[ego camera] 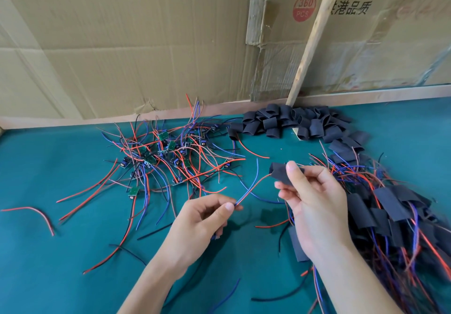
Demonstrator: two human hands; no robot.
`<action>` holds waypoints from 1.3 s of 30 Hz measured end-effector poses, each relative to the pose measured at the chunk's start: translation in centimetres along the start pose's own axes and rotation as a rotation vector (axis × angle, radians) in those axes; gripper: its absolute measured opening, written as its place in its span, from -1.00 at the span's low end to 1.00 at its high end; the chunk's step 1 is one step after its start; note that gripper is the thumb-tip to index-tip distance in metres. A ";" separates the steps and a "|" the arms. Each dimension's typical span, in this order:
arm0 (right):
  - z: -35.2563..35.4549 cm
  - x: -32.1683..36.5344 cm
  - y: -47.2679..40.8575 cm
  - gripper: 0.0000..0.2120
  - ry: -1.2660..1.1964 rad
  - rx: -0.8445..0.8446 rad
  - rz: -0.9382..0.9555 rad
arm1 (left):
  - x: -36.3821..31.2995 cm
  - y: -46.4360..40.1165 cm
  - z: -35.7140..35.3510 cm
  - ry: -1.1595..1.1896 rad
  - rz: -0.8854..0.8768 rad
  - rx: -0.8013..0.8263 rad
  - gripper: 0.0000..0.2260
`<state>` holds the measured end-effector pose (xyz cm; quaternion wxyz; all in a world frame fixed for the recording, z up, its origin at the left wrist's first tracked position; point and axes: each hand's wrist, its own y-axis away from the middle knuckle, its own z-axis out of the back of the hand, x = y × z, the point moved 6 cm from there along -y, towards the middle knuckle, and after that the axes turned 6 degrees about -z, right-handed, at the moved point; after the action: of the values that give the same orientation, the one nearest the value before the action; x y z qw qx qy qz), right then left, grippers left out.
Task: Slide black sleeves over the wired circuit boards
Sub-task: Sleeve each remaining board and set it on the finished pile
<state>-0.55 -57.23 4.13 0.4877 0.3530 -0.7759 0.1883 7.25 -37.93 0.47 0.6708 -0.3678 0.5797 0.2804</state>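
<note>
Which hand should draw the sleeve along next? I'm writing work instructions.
Probably the right hand: it already pinches the black sleeve, while the left hand pinches the red and blue wires leading into it.

Black sleeves; red, blue wires; green boards; teal table.

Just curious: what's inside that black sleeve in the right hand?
A red wire and a blue wire run out of the black sleeve toward the left hand. Whether a board sits inside cannot be seen; the sleeve and right hand cover it.
</note>
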 end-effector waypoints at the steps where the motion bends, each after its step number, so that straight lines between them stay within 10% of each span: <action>1: 0.0 0.1 0.0 -0.72 0.026 0.008 0.012 | -0.1 0.0 0.0 -0.007 -0.006 0.010 -0.83; 39: 0.3 1.6 -0.4 -0.74 0.234 0.079 0.108 | -0.3 0.0 -0.8 -0.260 -0.050 0.118 -0.81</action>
<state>-0.86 -58.25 5.37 0.5500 0.3050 -0.7235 0.2846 6.75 -38.53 0.70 0.7676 -0.3024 0.4941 0.2743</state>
